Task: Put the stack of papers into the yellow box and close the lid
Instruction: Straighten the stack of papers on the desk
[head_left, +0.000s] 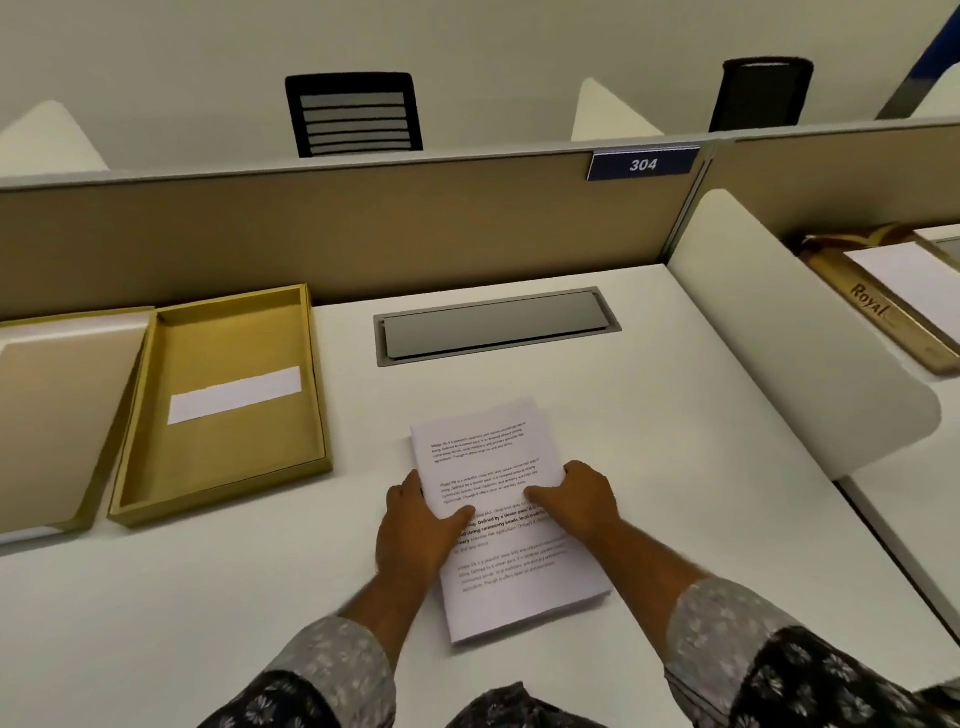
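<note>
A thick stack of printed papers lies flat on the white desk in front of me. My left hand grips its left edge, thumb on top of the page. My right hand holds the right edge the same way, thumb lying across the text. To the left stands the open yellow box, with a white label strip on its floor and nothing else inside. Its lid lies further left, partly under a white divider panel.
A grey cable hatch is set into the desk behind the papers. A beige partition closes the back. A white divider bounds the right side, with a gold "Royal" box beyond it.
</note>
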